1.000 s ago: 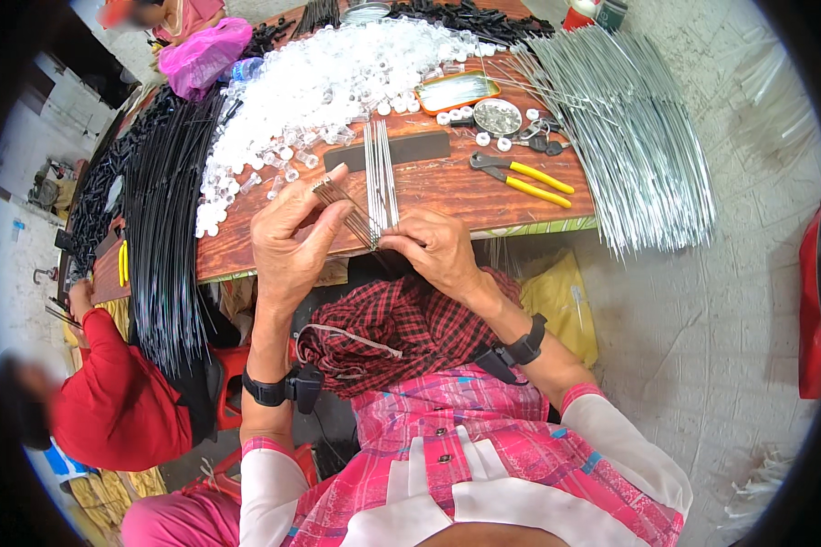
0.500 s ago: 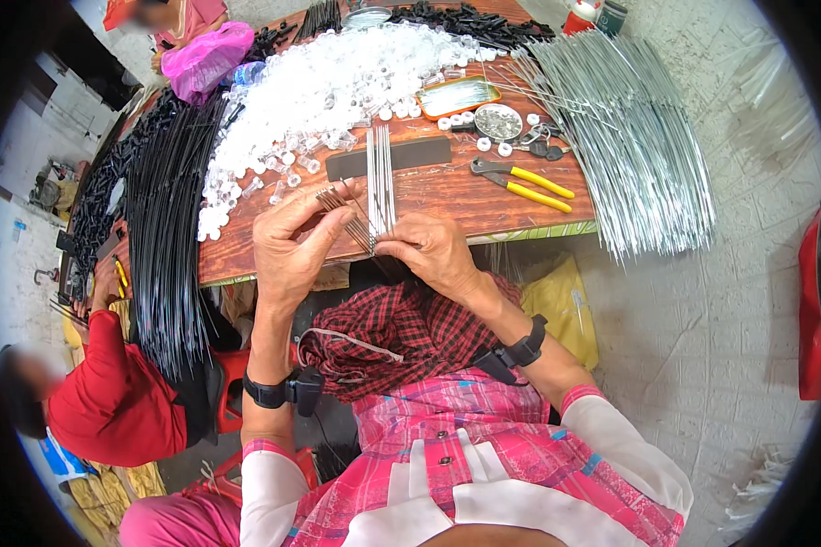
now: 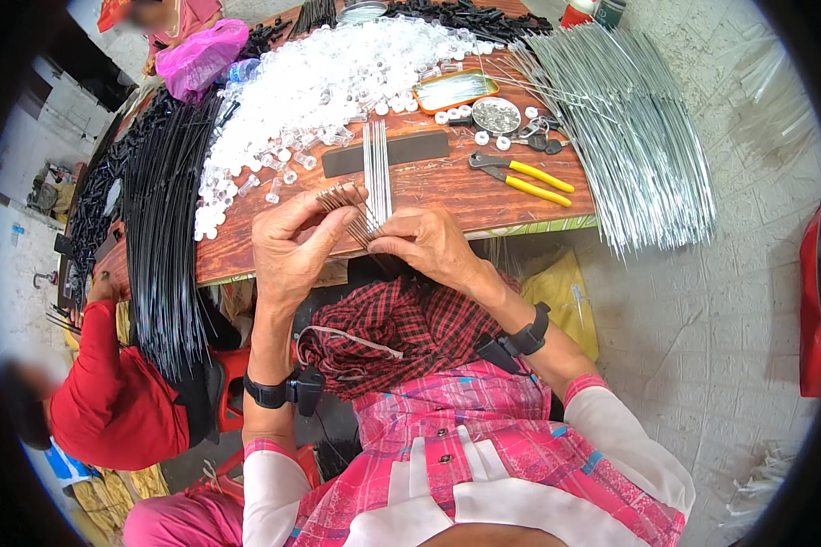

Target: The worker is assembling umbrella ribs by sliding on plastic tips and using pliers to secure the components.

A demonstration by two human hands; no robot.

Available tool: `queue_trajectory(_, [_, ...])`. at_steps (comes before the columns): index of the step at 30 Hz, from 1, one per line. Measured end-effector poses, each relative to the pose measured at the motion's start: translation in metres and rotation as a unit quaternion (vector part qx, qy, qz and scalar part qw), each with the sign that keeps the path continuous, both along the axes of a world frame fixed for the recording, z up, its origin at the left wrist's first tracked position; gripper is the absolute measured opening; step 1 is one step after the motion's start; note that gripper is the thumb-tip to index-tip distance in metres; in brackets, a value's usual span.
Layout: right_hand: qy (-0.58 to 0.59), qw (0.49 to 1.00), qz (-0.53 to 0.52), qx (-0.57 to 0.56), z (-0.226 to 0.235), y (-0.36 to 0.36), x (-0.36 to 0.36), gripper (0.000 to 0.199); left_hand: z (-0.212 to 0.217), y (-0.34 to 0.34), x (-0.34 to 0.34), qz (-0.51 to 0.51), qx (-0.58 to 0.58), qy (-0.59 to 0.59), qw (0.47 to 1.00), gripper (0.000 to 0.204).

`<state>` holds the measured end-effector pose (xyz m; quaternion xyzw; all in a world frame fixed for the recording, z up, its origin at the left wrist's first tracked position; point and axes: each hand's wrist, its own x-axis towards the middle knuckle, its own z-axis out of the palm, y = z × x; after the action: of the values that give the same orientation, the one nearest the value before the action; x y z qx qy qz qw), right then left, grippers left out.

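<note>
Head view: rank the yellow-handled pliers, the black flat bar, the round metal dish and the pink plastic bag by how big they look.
1. pink plastic bag
2. black flat bar
3. yellow-handled pliers, close to the bar
4. round metal dish

Thin brownish metal pins (image 3: 342,196), dull finish, fanned in left hand (image 3: 292,251) w/ right hand (image 3: 429,244) pinching them. Worn reddish-brown wooden tabletop (image 3: 447,187), matt & scuffed; long silver metal wires (image 3: 629,118) shiny. Clear glossy plastic caps (image 3: 328,82), yellow-handled metal pliers (image 3: 524,175), matt black thin rods (image 3: 160,228).
</note>
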<state>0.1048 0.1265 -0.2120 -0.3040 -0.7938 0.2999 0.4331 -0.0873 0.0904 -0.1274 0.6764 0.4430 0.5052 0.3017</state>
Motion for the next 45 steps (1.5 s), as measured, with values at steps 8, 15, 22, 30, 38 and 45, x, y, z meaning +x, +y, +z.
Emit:
queue_trajectory(8, [-0.019,1.000,0.002,-0.021,0.000,-0.001,0.000,0.020,0.000,-0.002,0.002,0.017,-0.010,-0.022,1.000,0.017])
queue_trajectory(15, [-0.021,1.000,-0.008,-0.007,-0.003,-0.002,-0.001,0.019,0.001,-0.003,0.005,0.011,-0.008,-0.028,1.000,0.015])
queue_trajectory(22, [-0.040,0.999,0.000,-0.033,0.002,0.000,0.001,0.021,0.002,-0.003,0.009,0.007,-0.008,-0.018,1.000,0.016])
queue_trajectory(30, [-0.086,0.996,0.007,0.008,0.016,0.002,0.010,0.022,0.004,-0.006,0.015,0.018,-0.013,-0.035,0.999,0.015])
queue_trajectory(38, [0.061,0.997,0.029,0.049,0.102,0.013,0.024,0.031,0.000,-0.001,0.017,0.050,0.020,0.028,0.998,0.013])
queue_trajectory(45, [0.134,0.989,0.062,-0.021,0.091,0.012,0.007,0.023,0.003,0.007,0.022,0.019,0.020,0.008,1.000,0.013])
